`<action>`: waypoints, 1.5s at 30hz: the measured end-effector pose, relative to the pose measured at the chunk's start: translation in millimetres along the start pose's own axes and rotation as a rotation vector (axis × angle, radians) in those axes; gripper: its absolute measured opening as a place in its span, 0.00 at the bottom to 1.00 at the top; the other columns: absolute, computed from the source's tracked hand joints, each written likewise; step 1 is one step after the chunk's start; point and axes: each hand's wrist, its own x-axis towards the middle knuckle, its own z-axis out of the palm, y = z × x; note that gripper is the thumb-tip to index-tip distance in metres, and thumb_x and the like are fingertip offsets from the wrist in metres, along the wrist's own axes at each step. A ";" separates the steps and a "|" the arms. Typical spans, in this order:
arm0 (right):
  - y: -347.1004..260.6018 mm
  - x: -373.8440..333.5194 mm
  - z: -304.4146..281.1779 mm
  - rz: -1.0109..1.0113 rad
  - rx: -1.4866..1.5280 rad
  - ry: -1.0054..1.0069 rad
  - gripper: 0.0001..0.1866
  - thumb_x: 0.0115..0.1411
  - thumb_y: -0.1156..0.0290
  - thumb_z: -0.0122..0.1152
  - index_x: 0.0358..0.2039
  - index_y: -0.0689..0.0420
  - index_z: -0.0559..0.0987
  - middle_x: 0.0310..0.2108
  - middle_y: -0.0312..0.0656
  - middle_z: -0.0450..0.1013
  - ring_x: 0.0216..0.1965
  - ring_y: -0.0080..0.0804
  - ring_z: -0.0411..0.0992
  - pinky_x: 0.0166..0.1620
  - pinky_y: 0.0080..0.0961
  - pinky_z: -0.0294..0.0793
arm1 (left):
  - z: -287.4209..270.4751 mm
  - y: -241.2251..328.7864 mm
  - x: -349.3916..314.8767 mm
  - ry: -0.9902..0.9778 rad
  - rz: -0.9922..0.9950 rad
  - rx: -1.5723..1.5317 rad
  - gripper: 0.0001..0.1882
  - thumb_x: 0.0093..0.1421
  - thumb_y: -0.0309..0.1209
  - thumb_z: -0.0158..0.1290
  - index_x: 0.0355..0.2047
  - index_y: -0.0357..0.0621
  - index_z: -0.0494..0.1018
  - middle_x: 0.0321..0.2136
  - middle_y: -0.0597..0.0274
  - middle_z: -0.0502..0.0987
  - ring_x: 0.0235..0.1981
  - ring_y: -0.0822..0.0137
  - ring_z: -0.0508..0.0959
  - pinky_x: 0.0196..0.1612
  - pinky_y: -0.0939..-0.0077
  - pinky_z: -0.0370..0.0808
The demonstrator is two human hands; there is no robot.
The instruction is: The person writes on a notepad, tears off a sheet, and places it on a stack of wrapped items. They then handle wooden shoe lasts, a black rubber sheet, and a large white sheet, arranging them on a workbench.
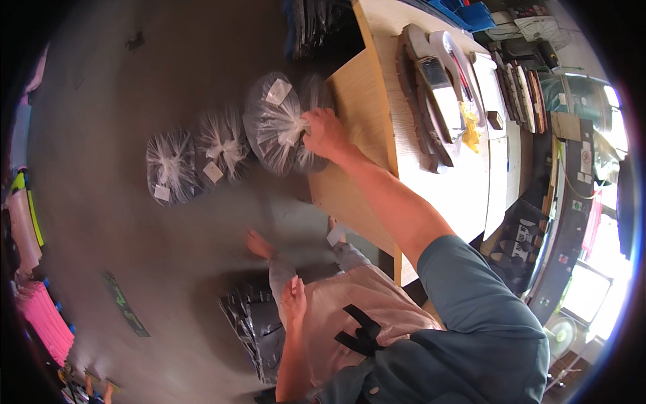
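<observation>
Risks, near to far. L hand [294,299]: raised by the apron [350,306], fingers part-curled, nothing seen in it. As it gives no support, a one-sided load could swing. Black stack [252,330]: on floor [168,276] close by L leg; poss. trip hazard if the person steps that way. Bare foot [259,244]: exposed, on the near side of the bags; a dropped load could strike toes. R hand [324,135]: clenched round the gathered neck of the held bag [266,131], approx. level w/ table side. All load would bear on thin film, so neck could tear or slip; cause, wt. at one pinch pt. Can't tell if bag is clear of floor. Rear bag [313,91], part hidden betw. held bag and table [464,195], could be dragged or snagged. R forearm crosses table edge; elbow could knock the soles [417,108].

Count, near to far. Hands: 2. Black stack: 1; pcs. in it not countable. Bare feet: 2, one partly covered by a white slip [336,235]. Bags: 4, i.e. held bag, rear bag, mid bag [227,138], end bag [171,158]. White labels seen on bags: 3. Table: 1. Soles: several, overlapping, no. uncertain. Yellow scrap [470,128]: 1 clump. Fan [562,333], far R: 1.
</observation>
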 end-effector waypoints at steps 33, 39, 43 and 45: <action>-30.5 -433.2 -586.5 -1.054 0.959 0.916 0.12 0.71 0.70 0.60 0.40 0.69 0.84 0.39 0.49 0.81 0.32 0.41 0.77 0.33 0.36 0.75 | 179.5 250.4 -166.6 -0.445 0.685 0.341 0.14 0.75 0.34 0.52 0.48 0.35 0.80 0.43 0.50 0.86 0.42 0.62 0.87 0.48 0.68 0.82; 35.3 -508.5 -539.9 -0.315 0.884 0.798 0.16 0.58 0.90 0.56 0.41 0.60 0.87 0.37 0.46 0.83 0.31 0.36 0.80 0.35 0.30 0.80 | 186.5 305.8 -191.9 -0.497 0.664 0.553 0.18 0.73 0.37 0.55 0.53 0.36 0.80 0.47 0.50 0.86 0.48 0.58 0.86 0.53 0.66 0.80; 48.8 -528.1 -431.1 0.086 0.963 0.653 0.14 0.60 0.87 0.57 0.43 0.64 0.86 0.36 0.45 0.83 0.38 0.35 0.81 0.42 0.27 0.80 | 202.8 313.0 -198.1 -0.530 0.637 0.588 0.18 0.72 0.38 0.57 0.53 0.37 0.81 0.48 0.46 0.85 0.52 0.56 0.85 0.56 0.63 0.80; 46.4 -548.4 -390.7 0.271 1.068 0.562 0.14 0.60 0.86 0.58 0.43 0.64 0.86 0.37 0.46 0.83 0.40 0.35 0.82 0.44 0.29 0.81 | 214.2 311.6 -194.6 -0.577 0.756 0.661 0.17 0.74 0.36 0.54 0.56 0.36 0.78 0.47 0.50 0.85 0.45 0.62 0.85 0.50 0.67 0.81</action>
